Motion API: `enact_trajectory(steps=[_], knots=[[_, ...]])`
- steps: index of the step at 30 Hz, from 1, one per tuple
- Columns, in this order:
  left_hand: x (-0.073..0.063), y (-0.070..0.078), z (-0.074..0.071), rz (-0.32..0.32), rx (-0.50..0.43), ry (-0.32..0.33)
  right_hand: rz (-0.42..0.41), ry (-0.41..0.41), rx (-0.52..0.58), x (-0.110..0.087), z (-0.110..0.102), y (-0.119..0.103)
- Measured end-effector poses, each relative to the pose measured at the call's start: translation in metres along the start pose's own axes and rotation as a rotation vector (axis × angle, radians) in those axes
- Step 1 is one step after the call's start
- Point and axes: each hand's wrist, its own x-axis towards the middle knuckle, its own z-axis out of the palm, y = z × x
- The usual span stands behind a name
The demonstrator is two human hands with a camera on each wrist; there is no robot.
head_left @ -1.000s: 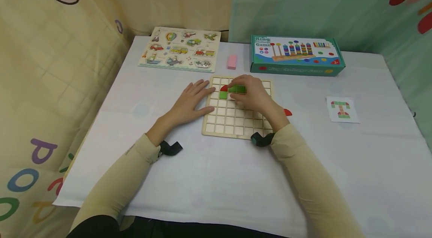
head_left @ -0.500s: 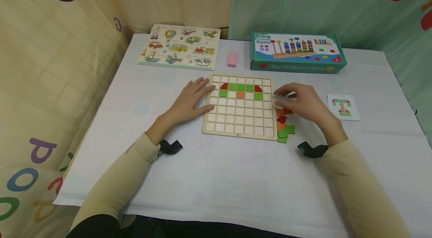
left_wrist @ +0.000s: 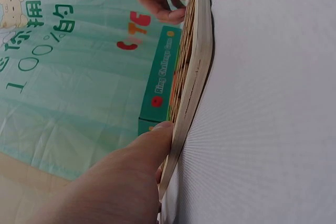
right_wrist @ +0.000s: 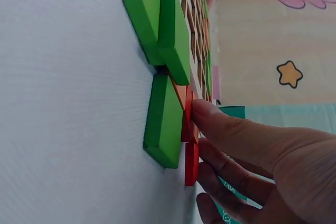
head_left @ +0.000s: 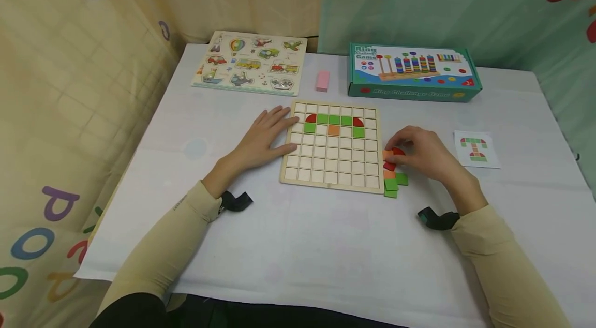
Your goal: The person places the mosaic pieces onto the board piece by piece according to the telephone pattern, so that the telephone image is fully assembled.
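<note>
My left hand (head_left: 263,139), fingers straight, rests along the left edge of a wooden grid board (head_left: 302,175). In the board's upper rows sit green square tiles (head_left: 334,119), an orange square tile (head_left: 333,130) and two red quarter-circle tiles (head_left: 358,122). Just off the board's right edge, my right hand (head_left: 426,154) pinches a loose orange tile (head_left: 387,154) between thumb and fingers, low over a small pile. Red quarter-circle tiles (head_left: 389,166) lie against it, partly covered by the fingers. Green tiles (right_wrist: 163,124), some overlapping, show nearer the wrist.
A white card (head_left: 477,149) with a T-shaped tile pattern lies to the right. At the back are a picture puzzle board (head_left: 251,65), a pink block (head_left: 323,81) and a green Ring Challenge Game box (head_left: 414,72). Curtains stand behind the table.
My right hand has left the board's upper rows, moved right, then come down onto the loose tiles. An orange tile shows in the board's third row. The left hand has stayed in place.
</note>
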Motion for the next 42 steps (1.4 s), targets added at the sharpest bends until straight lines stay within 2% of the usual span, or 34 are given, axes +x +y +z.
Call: enact_trajectory(steps=[12, 21, 27, 32, 36, 42], knots=[[0.000, 0.001, -0.002, -0.002, -0.004, -0.003, 0.012, -0.092, 0.031, 0.004, -0.002, -0.005], [-0.001, 0.003, -0.001, -0.009, 0.000, -0.007, -0.014, -0.030, 0.029, 0.002, -0.001, -0.005], [-0.001, 0.003, -0.003, -0.013, 0.006, -0.014, -0.019, 0.054, 0.070, 0.017, 0.002, -0.029], [-0.002, 0.003, -0.004, -0.020, 0.005, -0.015, -0.044, 0.058, 0.133, 0.039, 0.017, -0.057], [-0.001, 0.003, -0.004, -0.016, -0.004, -0.006, -0.074, 0.072, 0.144, 0.054, 0.030, -0.073], [0.000, 0.002, -0.002, -0.019, -0.002, -0.012, -0.066, 0.066, 0.123, 0.062, 0.044, -0.085]])
